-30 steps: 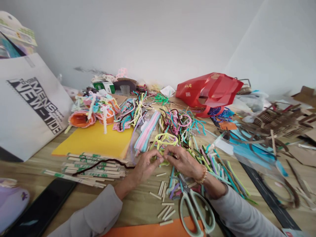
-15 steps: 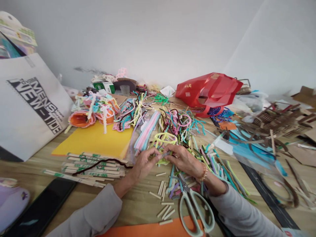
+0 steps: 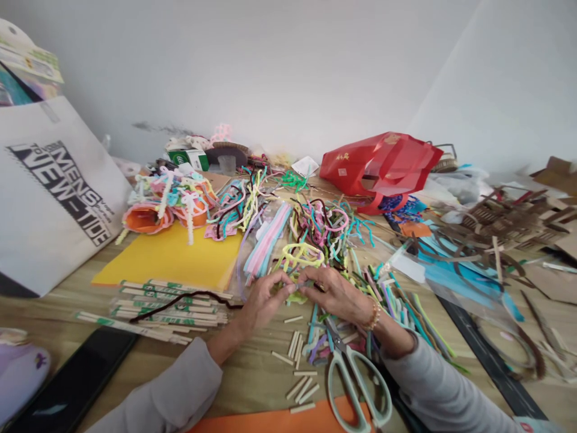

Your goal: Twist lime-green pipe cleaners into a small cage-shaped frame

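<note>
Fuzzy pipe cleaner [image 3: 298, 255] touches left hand [image 3: 264, 304], right hand [image 3: 338, 296].

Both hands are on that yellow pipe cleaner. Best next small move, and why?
Probably twist the yellow-green pipe cleaner tight before picking up the scissors: the fingertips of the left hand and right hand meet at it, and the scissors lie within reach below the right hand.

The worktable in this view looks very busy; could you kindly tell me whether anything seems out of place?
A dark brown pipe cleaner lies draped across the paper-wrapped chopsticks, apart from the other pipe cleaners, so it looks stray. Short wooden sticks also lie scattered loose beside the scissors.
</note>
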Demonstrator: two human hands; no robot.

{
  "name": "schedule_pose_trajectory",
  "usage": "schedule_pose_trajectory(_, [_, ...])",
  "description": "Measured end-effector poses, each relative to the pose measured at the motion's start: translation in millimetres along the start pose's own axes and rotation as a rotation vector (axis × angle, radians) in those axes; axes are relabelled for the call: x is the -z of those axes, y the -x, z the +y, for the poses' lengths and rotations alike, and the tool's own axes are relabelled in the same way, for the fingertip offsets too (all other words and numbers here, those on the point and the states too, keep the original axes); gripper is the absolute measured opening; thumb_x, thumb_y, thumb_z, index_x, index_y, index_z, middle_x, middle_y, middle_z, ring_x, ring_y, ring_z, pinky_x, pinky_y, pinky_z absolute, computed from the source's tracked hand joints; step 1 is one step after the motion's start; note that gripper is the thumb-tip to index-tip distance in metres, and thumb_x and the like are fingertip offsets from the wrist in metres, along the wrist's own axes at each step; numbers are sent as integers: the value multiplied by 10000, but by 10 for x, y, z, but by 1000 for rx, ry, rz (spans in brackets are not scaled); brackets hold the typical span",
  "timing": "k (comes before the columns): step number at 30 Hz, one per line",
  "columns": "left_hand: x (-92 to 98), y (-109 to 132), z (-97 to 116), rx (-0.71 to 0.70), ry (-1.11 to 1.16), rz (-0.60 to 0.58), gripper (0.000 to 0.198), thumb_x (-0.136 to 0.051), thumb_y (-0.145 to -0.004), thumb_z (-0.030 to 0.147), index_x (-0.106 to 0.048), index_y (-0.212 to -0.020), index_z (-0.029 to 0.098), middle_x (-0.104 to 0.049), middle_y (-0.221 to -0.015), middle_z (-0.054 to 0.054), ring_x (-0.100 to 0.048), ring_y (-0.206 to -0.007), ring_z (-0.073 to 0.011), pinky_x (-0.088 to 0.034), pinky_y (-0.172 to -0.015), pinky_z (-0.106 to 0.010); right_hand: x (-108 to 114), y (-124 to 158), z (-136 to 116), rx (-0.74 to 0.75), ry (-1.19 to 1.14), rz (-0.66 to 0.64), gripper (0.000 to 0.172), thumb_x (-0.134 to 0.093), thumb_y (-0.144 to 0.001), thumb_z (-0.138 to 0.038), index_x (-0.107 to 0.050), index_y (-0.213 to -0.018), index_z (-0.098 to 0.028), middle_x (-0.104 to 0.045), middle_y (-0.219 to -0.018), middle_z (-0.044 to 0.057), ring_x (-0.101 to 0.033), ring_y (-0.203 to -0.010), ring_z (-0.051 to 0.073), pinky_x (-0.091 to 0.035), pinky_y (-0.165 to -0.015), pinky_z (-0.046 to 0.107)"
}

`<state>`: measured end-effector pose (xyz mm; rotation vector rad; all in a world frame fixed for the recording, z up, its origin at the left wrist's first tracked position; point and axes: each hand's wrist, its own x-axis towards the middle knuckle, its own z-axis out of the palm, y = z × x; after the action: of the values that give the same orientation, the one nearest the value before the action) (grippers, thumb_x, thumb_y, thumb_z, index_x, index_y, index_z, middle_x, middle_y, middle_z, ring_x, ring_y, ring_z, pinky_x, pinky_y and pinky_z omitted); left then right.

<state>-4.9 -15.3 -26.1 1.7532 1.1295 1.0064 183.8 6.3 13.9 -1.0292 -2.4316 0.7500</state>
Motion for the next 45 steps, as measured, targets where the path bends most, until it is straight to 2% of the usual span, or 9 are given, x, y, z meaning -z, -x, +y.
schedule_pose_trajectory(4, [20,-11,33,23,73,-39,271,-444,-878,377,-524,-732,164,-470,-671,23,-438,-673,-138,-338,-643,-241,-33,14,-1,96,153,48,133,-531,-846,-139,-596,-954,-182,-603,-762,12,-531,-699,143,-379,-662,240])
schedule_pose_trajectory(10, [38,-23,47,25,40,-48,311,-403,-897,383,-452,-667,180,-432,-652,28,-413,-656,-136,-335,-641,-242,-102,11,4,157,320,98,145,-468,-922,-199,-549,-1041,-181,-592,-859,49,-550,-757,154,-380,-671,242])
schedule_pose_trajectory(18, [40,-26,61,5,22,-34,290,-458,-877,373,-468,-658,185,-465,-643,22,-434,-655,-143,-359,-625,-243,-73,19,2,218,501,92,246,-377,-963,-212,-612,-1037,-204,-510,-777,31,-445,-607,118,-297,-557,236])
schedule_pose_trajectory(24, [28,-41,16,19,8,-51,273,-440,-885,356,-475,-681,177,-454,-656,24,-425,-657,-138,-333,-614,-243,-72,19,29,265,424,70,269,-375,-966,-208,-617,-1084,-224,-512,-790,33,-463,-662,126,-313,-591,234])
schedule_pose_trajectory(27, [34,-46,6,19,29,-54,279,-452,-876,367,-468,-672,177,-442,-637,27,-415,-646,-138,-321,-601,-244,-79,17,55,288,350,82,244,-386,-962,-216,-618,-1037,-199,-519,-801,36,-477,-686,129,-332,-607,230])
schedule_pose_trajectory(30, [54,-41,19,29,86,-68,288,-461,-872,372,-467,-661,176,-440,-626,27,-413,-645,-136,-329,-602,-241,-77,15,74,265,282,101,223,-402,-957,-229,-614,-926,-170,-515,-788,35,-484,-684,128,-355,-626,227])
schedule_pose_trajectory(34, [65,-33,7,45,148,-108,217,-469,-875,344,-532,-767,168,-500,-700,17,-456,-697,-139,-366,-643,-238,-49,11,73,225,247,99,210,-407,-955,-244,-604,-940,-171,-522,-782,35,-498,-678,131,-363,-621,227])
schedule_pose_trajectory(40, [26,-33,-61,-8,48,-27,173,-519,-850,325,-568,-796,168,-583,-754,-6,-522,-760,-162,-410,-705,-258,-27,5,5,156,201,101,179,-422,-946,-241,-583,-893,-184,-571,-771,29,-519,-692,141,-359,-644,237])
schedule_pose_trajectory(45, [-5,-3,18,-118,-94,45,131,-516,-847,263,-578,-768,180,-630,-787,-30,-574,-811,-188,-418,-798,-303,-18,6,-39,41,42,90,186,-454,-929,-259,-569,-809,-176,-566,-708,3,-496,-657,129,-355,-639,232])
